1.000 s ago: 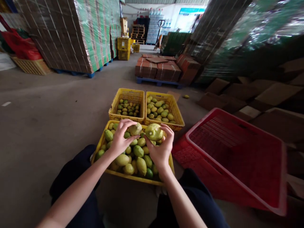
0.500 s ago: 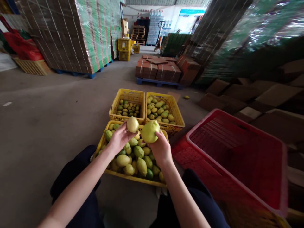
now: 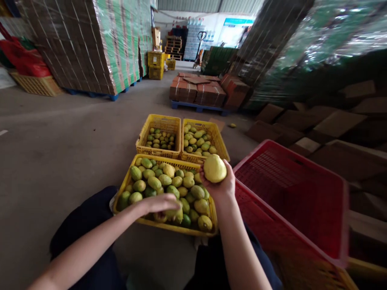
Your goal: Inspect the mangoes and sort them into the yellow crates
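A large pale yellow-green lemon (image 3: 215,168) rests in my right hand (image 3: 222,187), whose fingers wrap round it, above the right rim of the near yellow crate (image 3: 178,230). Several green and yellow lemons (image 3: 165,179) fill that crate. My left hand (image 3: 163,203) is low over its front part, palm down and smeared by motion. Under its fingers a lemon (image 3: 175,214) shows blurred; whether the hand grips it I cannot tell.
Beyond stand two yellow crates, one on the left (image 3: 159,152) with small lemons and one on the right (image 3: 222,141) with bigger ones. To my right is a large red crate (image 3: 290,213). Flattened cardboard (image 3: 338,121) lies beyond it. Bundled cardboard on a blue pallet (image 3: 196,108) stands ahead.
My left hand has dropped down and towards me to the near crate; the lemon it held up is no longer seen in it. My right hand has shifted right with its lemon turned.
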### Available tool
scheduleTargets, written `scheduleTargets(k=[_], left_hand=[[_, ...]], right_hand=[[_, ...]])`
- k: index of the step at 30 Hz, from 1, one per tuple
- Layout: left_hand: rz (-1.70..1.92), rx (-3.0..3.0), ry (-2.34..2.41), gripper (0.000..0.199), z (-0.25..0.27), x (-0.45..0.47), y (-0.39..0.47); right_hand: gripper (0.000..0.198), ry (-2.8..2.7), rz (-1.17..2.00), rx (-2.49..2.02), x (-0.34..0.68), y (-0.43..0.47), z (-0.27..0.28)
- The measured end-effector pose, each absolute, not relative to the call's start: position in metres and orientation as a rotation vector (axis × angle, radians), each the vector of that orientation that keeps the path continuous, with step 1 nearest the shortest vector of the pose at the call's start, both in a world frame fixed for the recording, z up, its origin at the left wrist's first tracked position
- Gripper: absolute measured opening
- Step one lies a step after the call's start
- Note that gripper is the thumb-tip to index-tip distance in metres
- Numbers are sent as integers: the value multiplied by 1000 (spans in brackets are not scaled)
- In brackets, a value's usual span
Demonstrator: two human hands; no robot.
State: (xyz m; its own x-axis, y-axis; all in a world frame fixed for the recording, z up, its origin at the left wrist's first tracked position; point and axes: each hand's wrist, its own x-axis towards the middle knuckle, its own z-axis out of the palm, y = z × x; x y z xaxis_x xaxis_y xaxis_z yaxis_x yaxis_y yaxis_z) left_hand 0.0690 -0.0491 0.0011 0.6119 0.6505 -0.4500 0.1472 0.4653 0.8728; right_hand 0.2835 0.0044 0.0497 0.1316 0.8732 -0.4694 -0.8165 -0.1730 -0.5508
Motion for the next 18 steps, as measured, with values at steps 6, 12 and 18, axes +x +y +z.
scheduleTargets(k=[6, 12, 18], left_hand=[[0, 1109, 908, 20, -44, 62, -61], [1009, 611, 1033, 37, 17, 9, 42], [718, 1055, 1095, 24, -8, -7, 16]], right_hand=[[32, -143, 1559, -824, 311, -4, 53], [34, -63, 1620, -893, 304, -12, 53], [32, -88, 1681, -1036, 289, -14, 37]])
